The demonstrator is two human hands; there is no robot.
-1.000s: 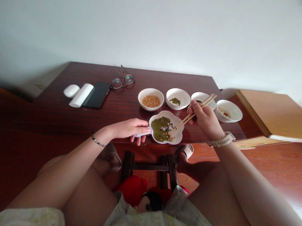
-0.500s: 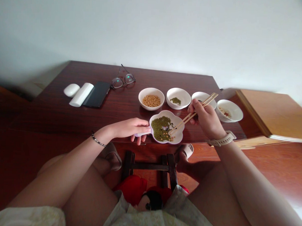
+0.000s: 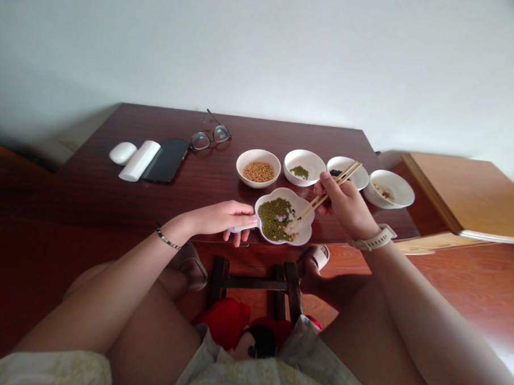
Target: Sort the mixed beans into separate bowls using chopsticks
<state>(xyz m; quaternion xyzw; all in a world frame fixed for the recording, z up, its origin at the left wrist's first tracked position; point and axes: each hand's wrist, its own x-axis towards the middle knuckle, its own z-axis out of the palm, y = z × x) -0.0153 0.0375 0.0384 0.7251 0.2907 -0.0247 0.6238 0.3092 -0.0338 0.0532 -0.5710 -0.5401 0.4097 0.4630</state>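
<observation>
My left hand (image 3: 224, 218) is closed around the short handle of a white flower-shaped dish (image 3: 305, 205) at the table's front edge. Green beans (image 3: 274, 216) fill much of that dish, with some dark and tan pieces among them. In my right hand (image 3: 346, 201) is a pair of wooden chopsticks (image 3: 314, 200), slanting down so that their tips touch the beans near the dish's front right. Behind the dish stand a bowl of tan beans (image 3: 258, 171), a bowl with a few green beans (image 3: 299, 171), and a bowl of black beans (image 3: 335, 173), partly hidden by my right hand.
At the far right of the row is a white bowl (image 3: 404, 193) with pale and reddish pieces. Glasses (image 3: 211, 138), a dark phone-like slab (image 3: 167, 160), a white case (image 3: 139, 161) and a white rounded object (image 3: 122, 153) lie on the left. A wooden stool (image 3: 470, 190) stands beside the table.
My right hand has shifted a little left and the chopsticks have moved with it, uncovering black beans in the bowl behind. My left hand and the dish have hardly moved.
</observation>
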